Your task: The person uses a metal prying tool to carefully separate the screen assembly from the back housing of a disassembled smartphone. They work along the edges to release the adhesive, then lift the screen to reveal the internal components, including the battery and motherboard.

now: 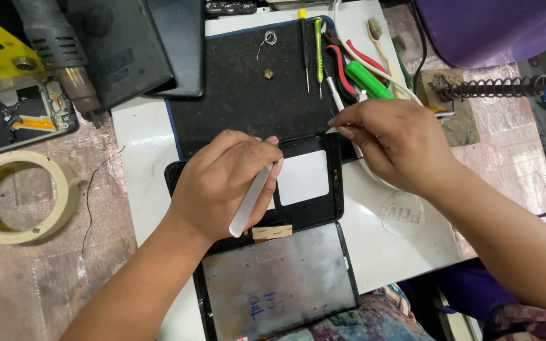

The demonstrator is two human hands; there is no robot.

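We see the opened tablet (314, 183) lying on the white table (137, 158), its detached screen panel (279, 281) just below. Left hand (225, 183) closed around metal tweezers (251, 201) over it. Right hand (396, 142) pinches a white-handled tool (335, 95) near the black mat (241, 95).

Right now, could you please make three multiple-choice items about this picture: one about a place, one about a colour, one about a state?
1. Where is the tape roll?
A. left of the tablet
B. right of the tablet
C. on the tablet

2. What colour is the thick marker-like tool above the right hand?
A. blue
B. green
C. white

3. What is the state of the tablet?
A. closed
B. boxed
C. opened, screen panel folded out

Answers:
1 A, it lies at the left edge.
2 B, its body is bright green.
3 C, the left hand holds a metal tool over its open case.
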